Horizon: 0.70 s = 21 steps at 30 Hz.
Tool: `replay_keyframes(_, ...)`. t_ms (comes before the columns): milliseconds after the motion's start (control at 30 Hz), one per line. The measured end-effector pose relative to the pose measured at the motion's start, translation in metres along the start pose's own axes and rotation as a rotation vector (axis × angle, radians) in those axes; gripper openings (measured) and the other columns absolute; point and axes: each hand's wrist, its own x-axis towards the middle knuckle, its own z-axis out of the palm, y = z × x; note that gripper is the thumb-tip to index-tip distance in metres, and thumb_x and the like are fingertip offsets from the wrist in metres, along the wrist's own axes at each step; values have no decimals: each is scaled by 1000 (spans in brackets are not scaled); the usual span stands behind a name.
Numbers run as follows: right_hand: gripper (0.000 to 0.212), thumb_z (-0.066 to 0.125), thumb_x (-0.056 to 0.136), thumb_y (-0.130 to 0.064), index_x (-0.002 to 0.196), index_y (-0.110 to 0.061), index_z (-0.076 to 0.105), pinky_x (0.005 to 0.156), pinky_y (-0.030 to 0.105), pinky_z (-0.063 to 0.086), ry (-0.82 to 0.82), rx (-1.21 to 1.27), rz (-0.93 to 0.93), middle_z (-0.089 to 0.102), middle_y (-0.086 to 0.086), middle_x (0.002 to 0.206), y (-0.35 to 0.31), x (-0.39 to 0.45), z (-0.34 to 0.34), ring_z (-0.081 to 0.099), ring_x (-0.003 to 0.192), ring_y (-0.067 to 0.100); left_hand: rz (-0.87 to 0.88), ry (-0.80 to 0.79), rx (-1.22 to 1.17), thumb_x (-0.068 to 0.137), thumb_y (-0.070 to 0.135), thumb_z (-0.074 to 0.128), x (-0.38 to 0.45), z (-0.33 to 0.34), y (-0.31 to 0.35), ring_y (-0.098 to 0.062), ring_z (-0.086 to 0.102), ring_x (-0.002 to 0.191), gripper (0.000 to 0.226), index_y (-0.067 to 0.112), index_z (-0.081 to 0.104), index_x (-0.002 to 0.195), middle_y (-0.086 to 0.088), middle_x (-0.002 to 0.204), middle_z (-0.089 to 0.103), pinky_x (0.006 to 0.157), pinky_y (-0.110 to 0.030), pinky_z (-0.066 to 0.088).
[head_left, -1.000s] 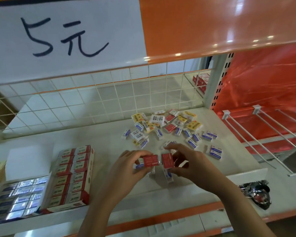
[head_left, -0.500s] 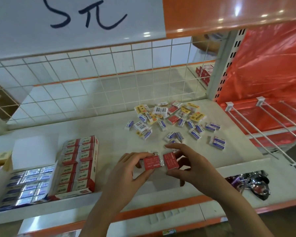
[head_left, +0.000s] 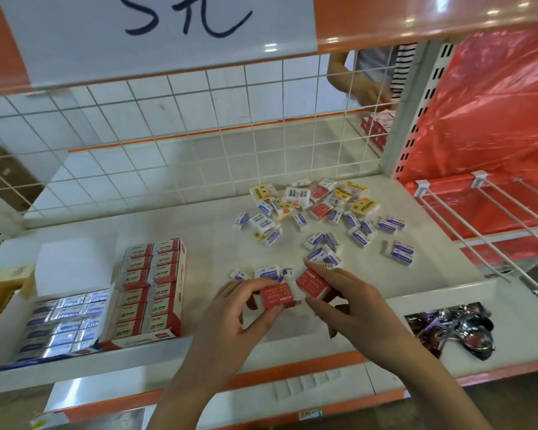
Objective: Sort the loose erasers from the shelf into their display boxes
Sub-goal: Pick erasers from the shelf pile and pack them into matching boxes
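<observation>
Left hand (head_left: 230, 308) pinches one red eraser (head_left: 277, 295) between thumb and fingertips, printed face up. Right hand (head_left: 348, 302) pinches a second red eraser (head_left: 312, 283), tilted, its near corner just beside the first. Both held low over the shelf (head_left: 199, 252), near its front edge.

Target, as I read it: red box (head_left: 151, 287), left of the left hand, rows of red 2B erasers already packed. It looks nearly full, and I can't tell from here where the free slot is. Find it before moving.

To do it well:
- Square the two erasers long edge to long edge, labels the same way as the packed rows.
- Pass both to one hand or carry them as a pair; don't loosen the pinch mid-move.
- Slide them in flat from above without tipping the neighbours.

Further left of that: blue box (head_left: 66, 318), foil-bright, not for these.

Beyond the hands, small blue erasers (head_left: 267, 273) lie just behind the fingertips. The main loose pile (head_left: 317, 209) sits further back and to the right: blue, yellow, and at least two more red. Most sorting remains.
</observation>
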Motion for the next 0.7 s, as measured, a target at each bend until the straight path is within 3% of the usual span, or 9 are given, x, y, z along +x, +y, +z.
replay_keyframes(133,30,61,83,-34,111,-43,57,52,23,50,118,78,-12,61,2,76,-3,-3,1,55,52,10,-103,-22,-111,74,65,46,-1,0,4,-4,54,75,30,50,58,97,23,94,60,63,-13,43)
replay_keyframes(300,10,61,83,-30,90,-29,67,48,20,46,261,143,-16,64,3,61,-6,-3,0,54,45,10,-178,-7,-241,73,68,45,2,3,11,-3,53,60,31,46,66,82,17,74,66,56,-11,39)
replay_keyframes(467,34,53,76,-42,76,-9,60,39,25,41,334,281,30,62,7,54,-6,-3,0,52,42,21,-295,-22,-315,82,69,44,6,9,16,-5,40,50,44,37,64,59,10,49,49,52,-14,33)
replay_keyframes(700,42,51,75,-42,74,0,54,34,23,35,268,370,107,60,9,51,-8,-3,1,47,38,18,-335,-81,-396,75,69,42,6,15,18,-5,44,50,55,20,63,63,-11,59,60,56,-17,37)
